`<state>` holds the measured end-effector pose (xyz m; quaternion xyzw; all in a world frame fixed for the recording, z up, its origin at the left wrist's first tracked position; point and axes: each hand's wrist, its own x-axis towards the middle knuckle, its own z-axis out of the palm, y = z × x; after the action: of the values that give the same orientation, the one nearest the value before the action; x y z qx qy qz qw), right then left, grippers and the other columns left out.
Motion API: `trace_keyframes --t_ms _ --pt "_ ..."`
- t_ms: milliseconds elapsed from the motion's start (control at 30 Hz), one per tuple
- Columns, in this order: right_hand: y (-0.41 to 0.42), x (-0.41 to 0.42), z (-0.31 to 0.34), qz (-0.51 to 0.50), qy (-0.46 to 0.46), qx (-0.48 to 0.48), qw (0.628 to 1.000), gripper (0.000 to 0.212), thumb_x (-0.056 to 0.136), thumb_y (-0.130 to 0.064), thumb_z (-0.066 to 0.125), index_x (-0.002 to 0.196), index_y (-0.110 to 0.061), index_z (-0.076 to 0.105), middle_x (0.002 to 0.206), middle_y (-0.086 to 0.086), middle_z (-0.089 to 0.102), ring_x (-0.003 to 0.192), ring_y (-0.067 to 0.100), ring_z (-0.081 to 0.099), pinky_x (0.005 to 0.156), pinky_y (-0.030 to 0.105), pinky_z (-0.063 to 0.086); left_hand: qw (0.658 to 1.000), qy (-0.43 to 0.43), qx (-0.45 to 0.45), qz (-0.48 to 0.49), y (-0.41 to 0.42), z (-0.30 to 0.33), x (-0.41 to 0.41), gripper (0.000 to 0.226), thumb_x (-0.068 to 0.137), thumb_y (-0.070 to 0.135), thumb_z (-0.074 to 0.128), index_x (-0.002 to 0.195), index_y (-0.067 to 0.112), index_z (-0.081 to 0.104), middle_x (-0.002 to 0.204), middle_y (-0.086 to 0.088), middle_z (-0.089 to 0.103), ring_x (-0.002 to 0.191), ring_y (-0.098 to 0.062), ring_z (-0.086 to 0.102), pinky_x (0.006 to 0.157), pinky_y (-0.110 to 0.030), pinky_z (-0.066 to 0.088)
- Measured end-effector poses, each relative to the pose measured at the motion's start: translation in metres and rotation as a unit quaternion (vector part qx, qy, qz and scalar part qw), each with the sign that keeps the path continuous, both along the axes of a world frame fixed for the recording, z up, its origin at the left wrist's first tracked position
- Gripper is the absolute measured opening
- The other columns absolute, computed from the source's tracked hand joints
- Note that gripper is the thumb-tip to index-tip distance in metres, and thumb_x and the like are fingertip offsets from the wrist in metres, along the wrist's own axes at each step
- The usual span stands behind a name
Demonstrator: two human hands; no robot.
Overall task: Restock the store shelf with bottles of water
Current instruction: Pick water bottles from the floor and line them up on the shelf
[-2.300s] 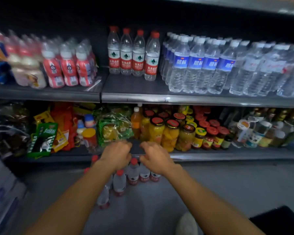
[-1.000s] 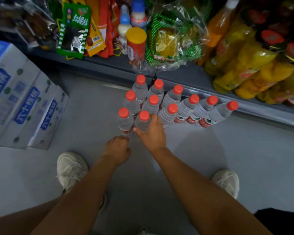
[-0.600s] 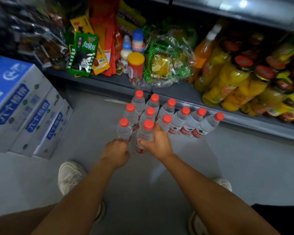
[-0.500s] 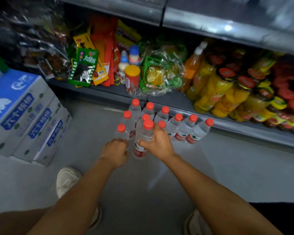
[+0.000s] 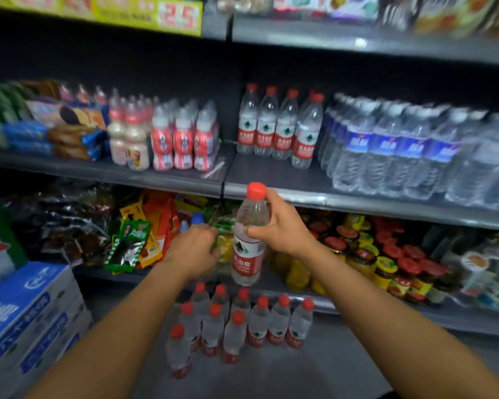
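My right hand (image 5: 283, 228) grips a red-capped water bottle (image 5: 249, 240) with a red label, holding it upright in the air in front of the shelf edge (image 5: 357, 201). My left hand (image 5: 193, 250) hovers just left of the bottle's lower part with loosely curled fingers and holds nothing. Several matching bottles (image 5: 236, 323) stand grouped on the floor below. A short row of the same red-label bottles (image 5: 277, 125) stands at the back of the middle shelf, with bare shelf in front of it.
Blue-label water bottles (image 5: 392, 148) fill the shelf to the right. Small red drink bottles (image 5: 182, 139) stand to the left. Jars (image 5: 386, 254) and snack bags (image 5: 133, 240) fill the lower shelf. Blue and white cartons (image 5: 23, 318) are stacked on the floor at left.
My right hand lifted one bottle from the floor group up to shelf-edge height. My left hand rose alongside it, empty. The view tilted up from the floor to the shelves.
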<state>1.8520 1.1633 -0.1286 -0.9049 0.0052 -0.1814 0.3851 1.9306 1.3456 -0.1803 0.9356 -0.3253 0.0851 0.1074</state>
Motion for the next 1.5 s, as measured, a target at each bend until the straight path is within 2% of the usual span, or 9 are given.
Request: trace_keyframes --t_ms 133,267,400,500,700,867,1033,1167,1500 --pt "-0.028 0.017 0.063 0.002 -0.037 -0.027 0.999 0.050 0.064 -0.022 0.079 0.108 -0.019 0.055 0.096 -0.004 0.069 0.088 0.014 0.066 0.081 0.044 0.054 0.998 -0.043 -0.033 -0.027 -0.030 0.063 0.017 0.031 0.086 0.031 0.055 0.111 0.013 0.059 0.116 -0.009 0.059 0.111 -0.030 0.055 0.087 -0.039 0.049" --pt "-0.060 0.042 0.117 -0.006 -0.045 -0.037 0.998 0.054 0.064 -0.014 0.082 0.113 -0.018 0.058 0.102 -0.001 0.069 0.093 0.014 0.067 0.085 0.038 0.055 0.994 -0.079 -0.053 -0.047 -0.058 0.108 0.046 0.023 0.087 0.032 0.055 0.100 0.012 0.056 0.107 -0.009 0.058 0.101 -0.030 0.057 0.077 -0.039 0.049" --pt "-0.096 0.088 0.152 -0.040 -0.044 -0.060 0.996 0.063 0.047 -0.034 0.080 0.106 -0.021 0.061 0.097 0.004 0.071 0.091 0.023 0.069 0.083 0.047 0.055 0.991 -0.106 -0.051 -0.055 -0.088 0.135 0.086 0.030 0.090 0.032 0.053 0.112 0.012 0.057 0.113 -0.007 0.057 0.106 -0.027 0.055 0.082 -0.037 0.048" --pt "-0.120 0.122 0.167 -0.051 -0.044 -0.071 0.995 0.066 0.045 -0.034 0.079 0.107 -0.022 0.060 0.095 0.004 0.072 0.089 0.025 0.069 0.082 0.049 0.056 0.990 -0.118 -0.041 -0.064 -0.111 0.144 0.116 0.028 0.089 0.031 0.053 0.109 0.011 0.056 0.114 -0.008 0.058 0.107 -0.028 0.056 0.086 -0.039 0.049" --pt "-0.158 0.182 0.177 -0.061 -0.027 -0.094 0.993 0.051 0.062 -0.008 0.084 0.107 -0.015 0.061 0.100 0.010 0.068 0.090 0.026 0.068 0.083 0.047 0.056 0.991 -0.126 -0.010 -0.051 -0.145 0.144 0.170 0.031 0.091 0.031 0.051 0.115 0.012 0.055 0.122 -0.006 0.057 0.110 -0.027 0.055 0.085 -0.035 0.048" --pt "-0.178 0.222 0.176 -0.067 -0.008 -0.107 0.992 0.089 0.065 -0.009 0.084 0.139 -0.017 0.037 0.126 0.002 0.054 0.109 0.021 0.056 0.075 0.021 0.048 0.993 -0.107 0.003 -0.052 -0.161 0.136 0.212 0.026 0.090 0.030 0.051 0.109 0.013 0.055 0.115 -0.004 0.058 0.105 -0.024 0.057 0.085 -0.036 0.050" --pt "-0.193 0.253 0.170 -0.066 0.012 -0.122 0.990 0.089 0.065 -0.005 0.084 0.134 -0.027 0.034 0.115 0.005 0.057 0.103 0.024 0.060 0.087 0.041 0.055 0.993 -0.101 0.019 -0.052 -0.174 0.127 0.237 0.029 0.091 0.031 0.049 0.114 0.014 0.054 0.121 -0.004 0.055 0.110 -0.024 0.055 0.085 -0.034 0.048" --pt "-0.203 0.268 0.170 -0.079 0.032 -0.144 0.986 0.084 0.066 -0.005 0.083 0.129 -0.026 0.033 0.114 0.009 0.058 0.102 0.025 0.060 0.088 0.046 0.054 0.993 -0.102 0.022 -0.055 -0.182 0.119 0.250 0.030 0.093 0.032 0.048 0.117 0.014 0.051 0.124 -0.004 0.052 0.114 -0.023 0.052 0.086 -0.032 0.045" --pt "-0.209 0.287 0.189 -0.120 0.101 -0.304 0.940 0.087 0.068 -0.009 0.085 0.139 -0.014 0.035 0.137 0.009 0.050 0.124 0.028 0.049 0.087 0.027 0.044 0.994 -0.081 0.022 -0.066 -0.193 0.102 0.262 0.038 0.094 0.034 0.048 0.127 0.017 0.050 0.128 -0.002 0.051 0.117 -0.020 0.050 0.089 -0.033 0.046"
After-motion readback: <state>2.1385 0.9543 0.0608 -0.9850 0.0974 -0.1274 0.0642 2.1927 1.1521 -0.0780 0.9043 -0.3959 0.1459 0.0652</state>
